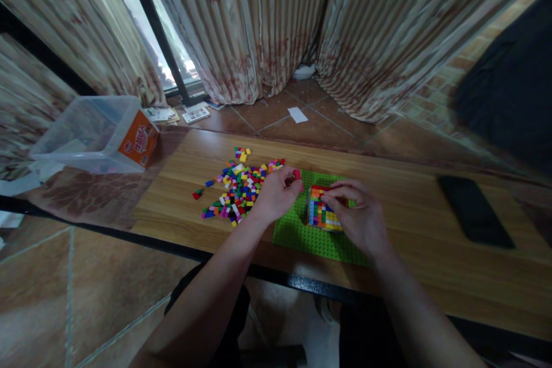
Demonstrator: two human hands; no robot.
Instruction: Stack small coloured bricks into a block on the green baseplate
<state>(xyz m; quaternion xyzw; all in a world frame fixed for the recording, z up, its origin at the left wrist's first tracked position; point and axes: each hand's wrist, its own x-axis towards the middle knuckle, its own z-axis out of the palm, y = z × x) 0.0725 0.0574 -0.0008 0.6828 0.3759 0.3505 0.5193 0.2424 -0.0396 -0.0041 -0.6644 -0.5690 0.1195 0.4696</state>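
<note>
My left hand (pixel 276 192) is closed in a pinch on a red toy brick (pixel 297 174), above the far left edge of the green baseplate (pixel 293 236). On that plate stands a block-shaped build (pixel 319 215) of many-coloured bricks, with rows of red, orange, yellow and blue on top. My right hand (pixel 360 213) reaches over the build from the right. Its thumb and forefinger are pinched together at the build's top edge; what lies between them is too small to make out. The right hand hides part of the build and of the plate.
Loose bricks (pixel 241 187) lie in a heap left of the baseplate on the wooden table (pixel 414 224). A black phone-like slab (pixel 474 210) rests at the right. Beyond the table's left end is a see-through plastic bin (pixel 99 138) with an orange label. Curtains (pixel 259 23) hang behind.
</note>
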